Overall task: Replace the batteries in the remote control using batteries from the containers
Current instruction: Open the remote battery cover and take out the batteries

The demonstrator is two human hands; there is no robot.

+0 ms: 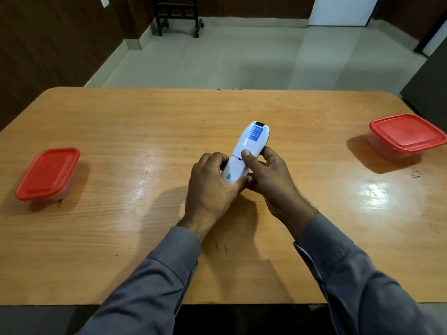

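At the middle of the worktop I have the remote control face down, its white back turned up toward me and its far end pointing away and a little to the right. My left hand wraps the near end, its fingers curled under and against the battery cover, which sits closed or nearly so; a seam shows where it meets the body. My right hand grips the remote control from its right side, thumb laid across the back just past that seam, the other fingers tucked beneath. Both hands are closed on the remote control, neither one spread.

Well to the left of the remote control sits the left container, red lid pressed on. Well to the right of the remote control, and slightly farther off, sits the right container, also lidded. I see no batteries lying anywhere on the worktop.

I judge the task to be at its start: I am working the cover loose. Left to do: slide the cover off, lift out the old cells, open a container, fetch fresh batteries, seat them, and close the back. Whether cells are inside the remote control now, I cannot tell.
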